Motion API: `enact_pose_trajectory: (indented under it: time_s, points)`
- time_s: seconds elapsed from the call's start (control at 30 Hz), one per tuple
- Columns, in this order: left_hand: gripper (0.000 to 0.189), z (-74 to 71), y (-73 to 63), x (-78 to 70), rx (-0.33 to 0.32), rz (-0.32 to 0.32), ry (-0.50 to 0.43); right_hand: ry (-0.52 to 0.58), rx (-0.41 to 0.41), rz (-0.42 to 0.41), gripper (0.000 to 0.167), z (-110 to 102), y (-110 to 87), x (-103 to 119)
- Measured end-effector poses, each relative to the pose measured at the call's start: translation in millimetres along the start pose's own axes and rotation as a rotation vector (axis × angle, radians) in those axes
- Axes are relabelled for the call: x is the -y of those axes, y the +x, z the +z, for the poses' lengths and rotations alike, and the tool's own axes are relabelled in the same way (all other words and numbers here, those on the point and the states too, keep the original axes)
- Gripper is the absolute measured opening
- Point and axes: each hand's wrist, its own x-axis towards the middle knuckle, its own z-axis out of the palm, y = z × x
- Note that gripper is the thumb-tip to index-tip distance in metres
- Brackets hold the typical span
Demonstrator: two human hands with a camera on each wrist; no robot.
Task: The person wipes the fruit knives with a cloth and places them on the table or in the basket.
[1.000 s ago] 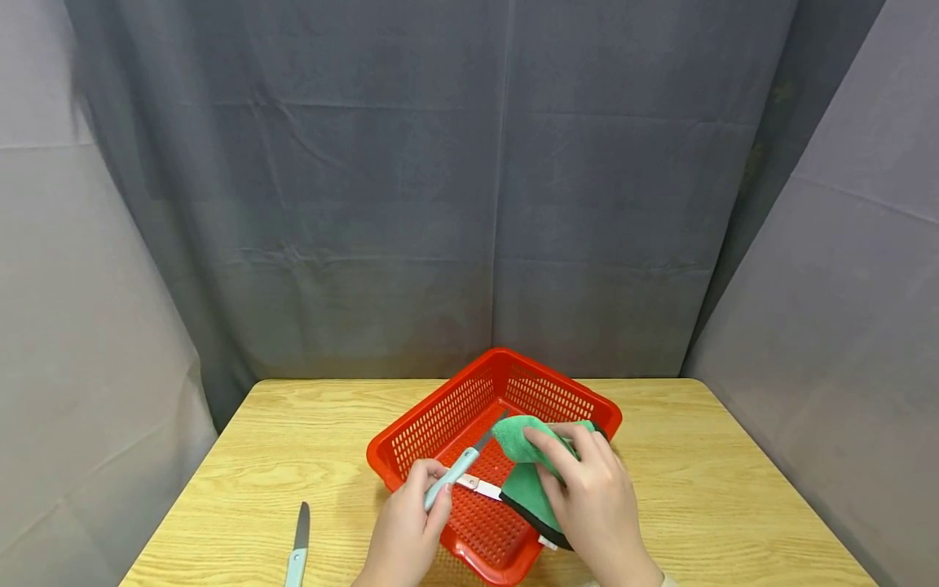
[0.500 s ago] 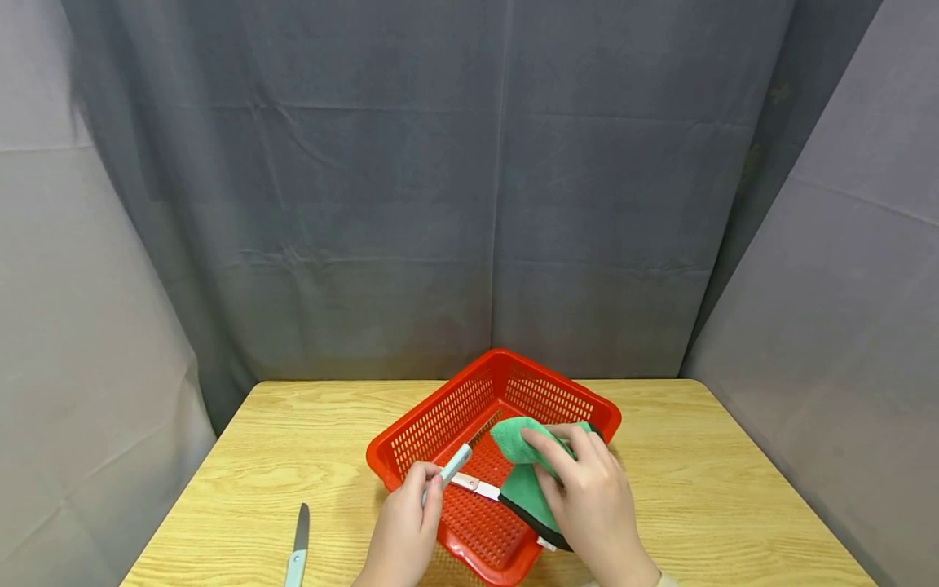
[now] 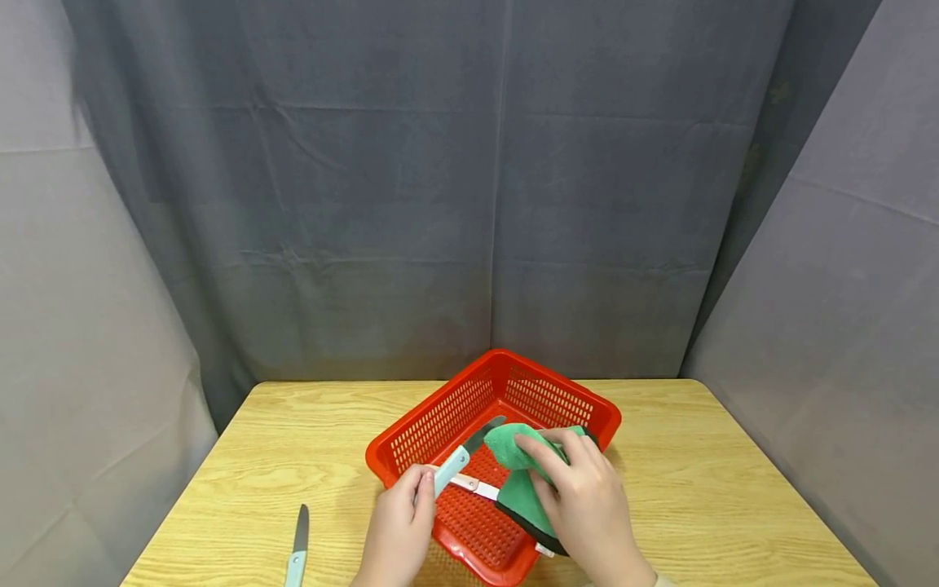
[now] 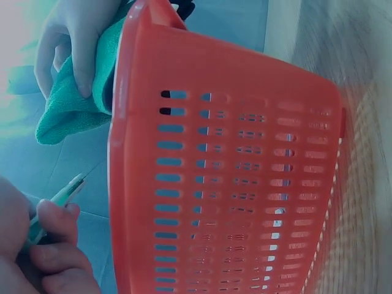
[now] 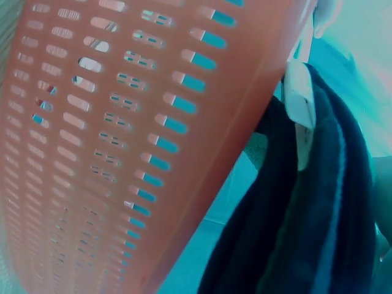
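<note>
My left hand [image 3: 399, 522] grips a knife [image 3: 450, 470] by its light blue handle, the grey blade slanting up and away over the red basket [image 3: 493, 567]. My right hand [image 3: 587, 497] holds a folded green cloth [image 3: 530, 499] with a black edge and a white tag, over the basket's right side. The blade tip lies close beside the cloth's upper fold. Between the hands shows a second knife [image 3: 464, 482] with a pale pink handle and a white blade, its far end hidden by the cloth. In the left wrist view, the cloth [image 4: 67, 116] hangs at the basket rim.
Another knife [image 3: 297, 546] with a light blue handle lies on the wooden table [image 3: 220, 489] to the left, its handle cut off by the frame. A grey curtain [image 3: 389, 204] hangs behind the table, with pale cloth [image 3: 829, 342] at the sides.
The knife in my left hand has turned, so its blade shows broad again after being seen nearly edge-on. My right hand and the cloth have shifted slightly left.
</note>
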Motion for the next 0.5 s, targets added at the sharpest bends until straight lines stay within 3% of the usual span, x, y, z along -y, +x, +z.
enact_pose_trajectory:
  time_s: [0.23,0.5]
  points:
    - [0.017,0.0,0.6,-0.7,0.021,-0.022,-0.06,0.007,0.026,-0.001,0.063,1.8,-1.7,4.2]
    - [0.005,0.7,0.7,-4.4,0.039,-0.081,-0.132,0.014,0.015,-0.012,0.062,3.4,-1.7,5.3]
